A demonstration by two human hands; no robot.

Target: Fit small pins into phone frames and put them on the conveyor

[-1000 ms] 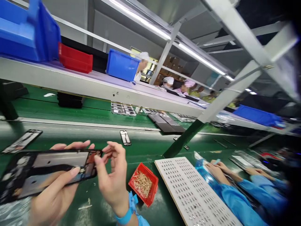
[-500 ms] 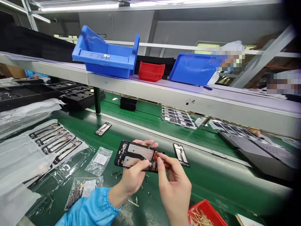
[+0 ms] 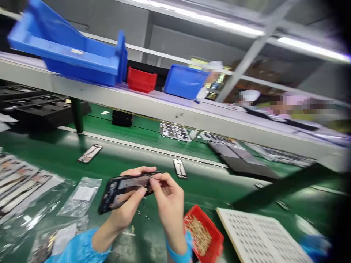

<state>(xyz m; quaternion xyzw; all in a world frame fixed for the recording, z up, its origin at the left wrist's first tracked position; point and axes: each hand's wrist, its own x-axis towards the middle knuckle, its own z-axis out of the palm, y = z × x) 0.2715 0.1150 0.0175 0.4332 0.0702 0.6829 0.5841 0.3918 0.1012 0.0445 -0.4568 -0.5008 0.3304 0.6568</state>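
Observation:
My left hand [image 3: 124, 208] grips a black phone frame [image 3: 124, 190], thumb on its inner face and fingers behind it. Inside the frame, pale panels and dark strips show, blurred by motion. At the frame's right end, my right hand [image 3: 168, 199] has its thumb and forefinger pinched together; whatever is between them is too small and blurred to make out. A second phone frame [image 3: 180, 168] lies on the green bench to the right, and a third phone frame [image 3: 90, 153] to the left.
A red bin [image 3: 204, 233] of small tan pieces sits right of my right wrist, beside a white sheet [image 3: 257, 233] with rows of small dark parts. Clear bags [image 3: 80, 197] lie left. Above runs a shelf [image 3: 153, 102] with blue bins [image 3: 79, 62]. Other people are beyond it.
The view has swung to the right, bringing the white sheet and more of the red bin into sight. The held phone frame is tilted more steeply; both hands stay at it.

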